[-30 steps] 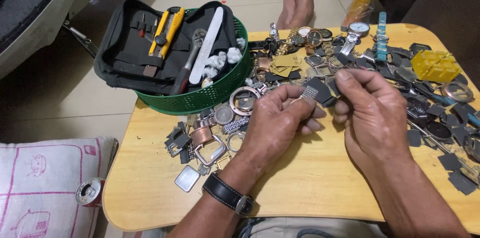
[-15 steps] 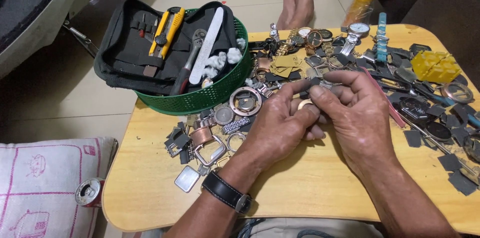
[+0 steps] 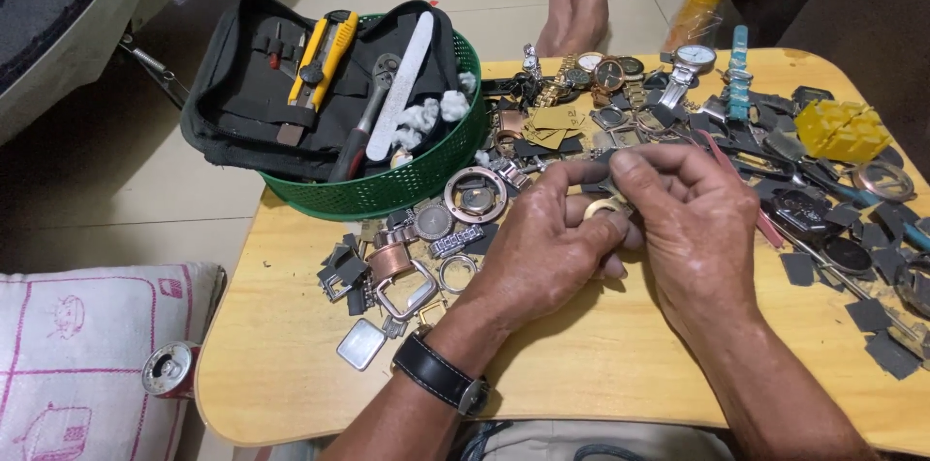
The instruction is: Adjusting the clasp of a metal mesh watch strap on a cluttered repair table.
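Right, we see left hand [image 3: 542,243] and right hand [image 3: 693,219] both pinched on 1 small pale metal watch ring [image 3: 603,208], just right of the green plastic basket [image 3: 387,192]. Likely light, stiff, slippery; best held by its rim.

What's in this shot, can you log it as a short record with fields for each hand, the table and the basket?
left hand: black wristwatch on wrist, fingers pinch a small gold ring-shaped part
right hand: fingers meet the same part from above
table: wooden, strewn with watch cases, bezels and straps
basket: green, round, holds an open black tool pouch
floor: drink can beside a cushion
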